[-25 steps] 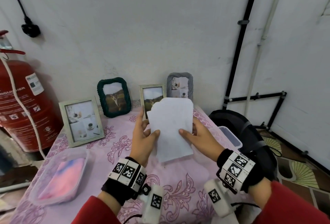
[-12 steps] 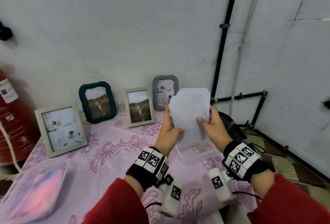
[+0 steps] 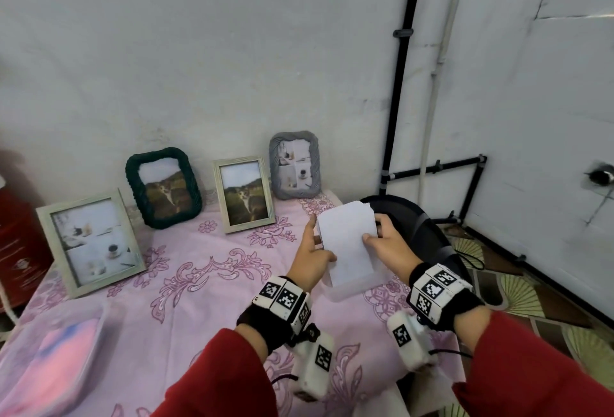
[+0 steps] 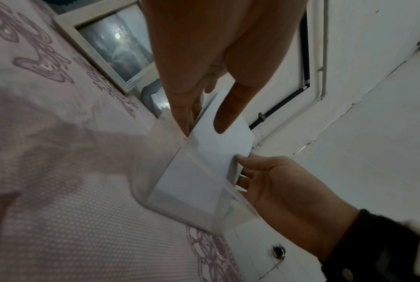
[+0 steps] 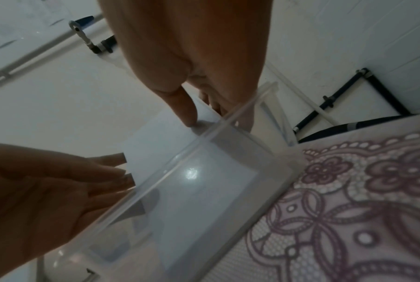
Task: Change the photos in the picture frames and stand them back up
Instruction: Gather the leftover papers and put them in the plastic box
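Four picture frames stand along the wall: a pale wood frame (image 3: 89,244), a dark green frame (image 3: 162,187), a smaller pale frame (image 3: 244,195) and a grey frame (image 3: 294,166). Both hands hold a stack of photos (image 3: 347,244), white backs toward me, by its side edges. My left hand (image 3: 319,239) pinches the left edge with thumb in front. My right hand (image 3: 375,229) pinches the right edge. The stack's lower end stands inside a clear plastic box (image 3: 352,290) near the table's right edge. The wrist views show the photos (image 4: 223,145) (image 5: 155,141) dipping into the box (image 4: 192,190) (image 5: 204,190).
A clear container with pink contents (image 3: 50,367) lies at the front left on the pink patterned tablecloth (image 3: 199,300). A red fire extinguisher (image 3: 13,234) stands left of the table. A black bag (image 3: 418,227) and black pipes (image 3: 398,84) sit off the right edge.
Both hands carried the photo stack rightward and down, from mid-air in front of the frames into the clear box. The head view has swung to the right.
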`<state>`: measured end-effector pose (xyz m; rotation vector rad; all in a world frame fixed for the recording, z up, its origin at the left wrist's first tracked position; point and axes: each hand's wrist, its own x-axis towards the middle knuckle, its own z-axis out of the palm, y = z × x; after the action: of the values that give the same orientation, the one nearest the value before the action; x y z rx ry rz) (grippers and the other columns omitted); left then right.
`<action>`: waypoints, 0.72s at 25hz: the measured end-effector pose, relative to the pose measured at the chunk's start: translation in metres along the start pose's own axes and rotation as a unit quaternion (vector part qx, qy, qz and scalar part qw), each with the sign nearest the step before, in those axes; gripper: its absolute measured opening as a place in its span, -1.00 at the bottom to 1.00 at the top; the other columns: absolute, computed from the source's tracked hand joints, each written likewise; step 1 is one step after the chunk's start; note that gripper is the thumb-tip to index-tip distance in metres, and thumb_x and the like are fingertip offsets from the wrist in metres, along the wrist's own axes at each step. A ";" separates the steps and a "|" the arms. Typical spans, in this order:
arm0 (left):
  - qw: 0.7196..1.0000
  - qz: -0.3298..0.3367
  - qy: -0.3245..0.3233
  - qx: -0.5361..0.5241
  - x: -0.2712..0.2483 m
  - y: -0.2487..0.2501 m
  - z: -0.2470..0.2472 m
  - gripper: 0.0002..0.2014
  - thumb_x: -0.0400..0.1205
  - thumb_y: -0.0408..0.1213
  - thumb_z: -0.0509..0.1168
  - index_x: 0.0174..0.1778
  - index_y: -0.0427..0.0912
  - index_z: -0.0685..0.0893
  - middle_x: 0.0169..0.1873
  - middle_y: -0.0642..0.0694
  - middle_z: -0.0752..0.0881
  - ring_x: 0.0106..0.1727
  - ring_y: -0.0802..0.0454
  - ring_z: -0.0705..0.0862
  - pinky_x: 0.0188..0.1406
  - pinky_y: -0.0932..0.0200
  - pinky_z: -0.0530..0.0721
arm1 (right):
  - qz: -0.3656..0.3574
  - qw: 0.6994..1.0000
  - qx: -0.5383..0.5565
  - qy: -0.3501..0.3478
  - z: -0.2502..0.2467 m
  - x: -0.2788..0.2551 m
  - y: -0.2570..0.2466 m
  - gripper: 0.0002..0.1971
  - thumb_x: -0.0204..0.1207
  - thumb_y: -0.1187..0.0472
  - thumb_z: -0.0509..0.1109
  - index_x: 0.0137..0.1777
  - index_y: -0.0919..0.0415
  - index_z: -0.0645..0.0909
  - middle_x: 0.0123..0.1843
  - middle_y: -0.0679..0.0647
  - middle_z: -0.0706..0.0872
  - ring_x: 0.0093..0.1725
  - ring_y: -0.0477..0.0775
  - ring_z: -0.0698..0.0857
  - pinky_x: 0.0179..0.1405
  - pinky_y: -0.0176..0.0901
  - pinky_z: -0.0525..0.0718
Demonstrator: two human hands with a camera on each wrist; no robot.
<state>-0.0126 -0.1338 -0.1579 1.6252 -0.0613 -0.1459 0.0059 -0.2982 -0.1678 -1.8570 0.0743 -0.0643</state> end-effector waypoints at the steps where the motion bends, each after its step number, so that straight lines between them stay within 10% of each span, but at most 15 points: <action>1: 1.000 0.005 -0.004 0.011 0.000 -0.001 -0.001 -0.21 0.47 -0.74 0.11 0.58 -0.05 0.17 0.06 -0.24 0.56 0.05 -0.05 0.56 -0.21 0.33 0.60 | 0.002 1.000 -0.018 -0.002 0.001 0.001 0.000 -0.57 0.56 0.42 0.20 0.42 0.23 0.31 0.22 0.18 0.60 0.17 0.10 0.58 0.18 -0.07 0.53; 4: 0.999 0.031 -0.012 0.035 0.001 -0.004 0.000 -0.25 0.45 -0.80 0.05 0.55 -0.19 0.22 -0.16 -0.07 0.61 -0.15 0.12 0.62 -0.30 0.46 0.62 | 0.002 0.998 -0.067 0.008 0.004 0.003 0.000 -0.59 0.53 0.44 0.18 0.38 0.27 0.37 0.26 0.22 0.61 0.23 0.16 0.58 0.32 0.05 0.53; 8: 0.996 0.051 -0.010 0.073 0.000 -0.002 -0.002 -0.29 0.45 -0.76 0.10 0.52 -0.18 0.30 0.14 -0.11 0.60 0.24 -0.01 0.57 -0.02 0.53 0.57 | -0.002 0.995 -0.091 0.029 0.006 0.002 0.002 -0.59 0.49 0.50 0.16 0.35 0.36 0.41 0.28 0.29 0.62 0.30 0.25 0.58 0.38 0.13 0.49; 12: 0.967 0.071 0.022 0.242 0.005 -0.003 -0.007 -0.31 0.45 -0.58 0.23 0.53 -0.13 0.34 0.37 -0.26 0.42 0.45 -0.16 0.33 0.48 0.05 0.34 | -0.011 0.994 -0.107 0.027 0.006 0.004 0.002 -0.59 0.52 0.48 0.18 0.38 0.36 0.37 0.30 0.30 0.61 0.32 0.27 0.57 0.39 0.15 0.46; 18: 0.981 0.036 -0.023 0.187 0.006 -0.010 -0.010 -0.26 0.44 -0.65 0.21 0.57 -0.18 0.26 0.46 -0.22 0.46 0.51 -0.12 0.39 0.48 0.02 0.41 | -0.027 0.987 -0.153 0.027 0.007 0.005 0.006 -0.52 0.50 0.53 0.21 0.44 0.40 0.38 0.33 0.30 0.60 0.35 0.25 0.56 0.40 -0.02 0.47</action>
<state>-0.0061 -0.1241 -0.1675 1.9925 -0.1929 -0.1210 0.0118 -0.2937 -0.1755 -2.1654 0.0758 -0.1476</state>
